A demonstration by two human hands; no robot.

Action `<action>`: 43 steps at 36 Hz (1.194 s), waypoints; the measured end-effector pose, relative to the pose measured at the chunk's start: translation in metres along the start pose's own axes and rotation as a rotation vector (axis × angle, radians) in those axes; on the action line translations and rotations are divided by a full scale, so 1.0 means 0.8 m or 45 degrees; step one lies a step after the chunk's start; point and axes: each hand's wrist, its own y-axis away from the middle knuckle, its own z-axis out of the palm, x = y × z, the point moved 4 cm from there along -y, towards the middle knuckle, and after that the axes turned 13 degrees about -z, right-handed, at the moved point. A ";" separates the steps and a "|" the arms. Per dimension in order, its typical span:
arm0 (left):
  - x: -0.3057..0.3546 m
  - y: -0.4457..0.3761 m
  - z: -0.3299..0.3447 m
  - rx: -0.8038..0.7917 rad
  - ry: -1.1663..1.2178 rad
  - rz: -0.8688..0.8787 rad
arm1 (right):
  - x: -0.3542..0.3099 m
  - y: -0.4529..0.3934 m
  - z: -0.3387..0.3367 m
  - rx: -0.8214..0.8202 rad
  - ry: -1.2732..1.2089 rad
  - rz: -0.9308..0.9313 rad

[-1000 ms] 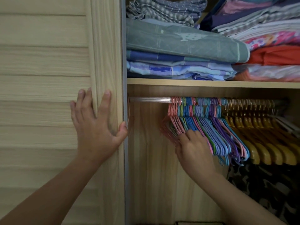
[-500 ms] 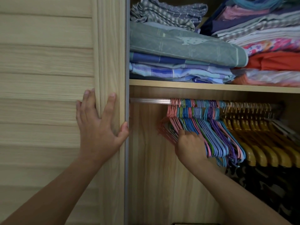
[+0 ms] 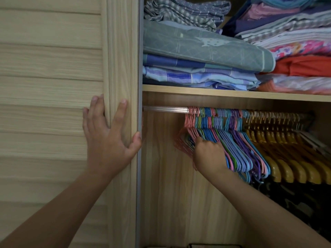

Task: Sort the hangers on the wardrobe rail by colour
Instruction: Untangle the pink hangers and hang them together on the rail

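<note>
Separating step: right hand [image 3: 208, 154], fingers curled into the mixed hangers [image 3: 232, 140] on the rail [image 3: 164, 109] (exact hold hidden); pink ones just left of the fingers. Left hand [image 3: 107, 140] flat on the door [image 3: 121, 68]. Next: slide one colour aside.

a metal rail [image 3: 165, 109] ran across the wardrobe above the right hand [image 3: 208, 155]. thin pink, blue, green and purple hangers [image 3: 232, 140] hung packed on it right over that hand, and yellow wooden hangers [image 3: 286, 149] hung further to the hand's right. higher still, a wooden shelf [image 3: 232, 93] carried folded fabrics [image 3: 206, 51] stacked in piles.
</note>
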 end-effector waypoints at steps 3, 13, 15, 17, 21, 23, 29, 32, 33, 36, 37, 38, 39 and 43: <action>0.001 0.001 0.000 0.003 0.020 -0.001 | 0.004 -0.008 -0.008 0.033 -0.051 -0.008; 0.000 0.001 0.002 0.003 0.042 -0.006 | -0.001 -0.075 -0.037 0.062 -0.112 -0.039; -0.001 0.003 0.001 -0.011 0.029 -0.011 | -0.011 -0.082 -0.032 0.021 -0.142 -0.058; -0.002 0.001 0.001 -0.017 0.013 0.000 | -0.022 -0.077 -0.027 0.030 -0.191 -0.081; 0.000 0.005 -0.004 -0.079 0.010 -0.043 | -0.039 -0.026 -0.017 0.119 -0.305 -0.118; 0.007 0.008 -0.006 -0.103 0.039 -0.067 | -0.044 0.013 -0.001 0.146 -0.335 -0.110; 0.039 0.098 -0.042 -0.139 0.186 -0.227 | -0.057 0.155 0.079 0.031 -0.682 0.096; 0.042 0.211 -0.057 -0.294 0.468 -0.389 | -0.053 0.223 0.131 -0.116 -0.880 0.287; 0.039 0.279 -0.060 -0.485 0.500 -0.538 | -0.057 0.267 0.154 -0.239 -0.914 0.329; 0.019 0.432 -0.046 -1.215 0.467 -1.073 | -0.052 0.322 0.189 -0.449 -0.937 0.362; 0.008 0.490 -0.046 -1.466 0.407 -1.227 | -0.048 0.338 0.198 -0.514 -0.963 0.368; 0.000 0.536 -0.050 -1.661 0.347 -1.329 | -0.043 0.352 0.204 -0.584 -0.977 0.363; -0.010 0.570 -0.055 -1.773 0.307 -1.393 | -0.039 0.361 0.206 -0.651 -1.004 0.356; -0.042 0.637 -0.071 -2.077 0.036 -1.571 | -0.033 0.378 0.196 -0.854 -1.307 0.315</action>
